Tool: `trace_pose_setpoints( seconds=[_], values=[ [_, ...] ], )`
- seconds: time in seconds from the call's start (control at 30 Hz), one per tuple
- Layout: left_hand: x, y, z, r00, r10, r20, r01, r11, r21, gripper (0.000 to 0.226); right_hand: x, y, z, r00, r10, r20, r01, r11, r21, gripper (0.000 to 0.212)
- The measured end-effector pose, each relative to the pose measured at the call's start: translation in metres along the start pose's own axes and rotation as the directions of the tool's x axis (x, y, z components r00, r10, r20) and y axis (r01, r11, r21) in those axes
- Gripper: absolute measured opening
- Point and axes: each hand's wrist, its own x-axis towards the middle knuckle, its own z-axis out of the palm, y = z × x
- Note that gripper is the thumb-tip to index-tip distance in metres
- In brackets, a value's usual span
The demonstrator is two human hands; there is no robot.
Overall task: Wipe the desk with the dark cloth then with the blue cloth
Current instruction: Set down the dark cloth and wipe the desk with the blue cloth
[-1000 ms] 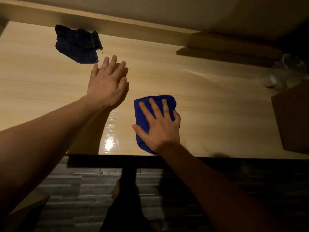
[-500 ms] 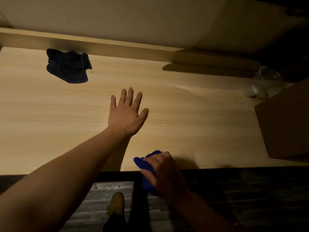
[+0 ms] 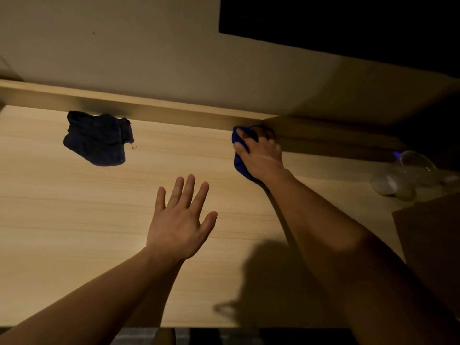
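A person's two bare arms reach over a light wooden desk (image 3: 74, 220), seen from above in dim, warm light. The right hand (image 3: 261, 158) stretches to the far edge of the desk, right of centre, and presses down on the blue cloth (image 3: 240, 164). Its fingers curl over the bunched cloth, gripping it against the desk top just beside the raised back ledge (image 3: 174, 113). The left hand (image 3: 178, 222) is near the middle of the desk, palm down, fingers spread apart and holding nothing; whether it touches the surface cannot be told. The dark cloth (image 3: 97, 139) lies crumpled at the far left, close to the ledge, well apart from both hands. At the far right, in shadow, sit a clear plastic container (image 3: 415, 168) and a brown cardboard box (image 3: 433, 240).
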Motion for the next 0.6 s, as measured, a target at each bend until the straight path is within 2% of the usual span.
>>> trace_pose_setpoints(
  seconds=[0.13, 0.27, 0.6],
  values=[
    [0.002, 0.001, -0.001, 1.000, -0.009, 0.013, 0.009, 1.000, 0.006, 0.074, -0.002, 0.000, 0.018, 1.000, 0.001, -0.004, -0.001, 0.999, -0.039, 0.055],
    [0.002, 0.001, -0.001, 1.000, -0.013, 0.006, 0.012, 1.000, 0.013, 0.074, -0.016, 0.004, 0.021, 0.997, -0.070, -0.019, 0.069, 0.996, -0.062, 0.054],
    [0.003, 0.003, -0.005, 1.000, -0.016, 0.013, 0.016, 1.000, 0.007, 0.077, -0.137, 0.007, 0.044, 0.990, -0.139, 0.002, 0.139, 0.989, -0.052, 0.055]
  ],
)
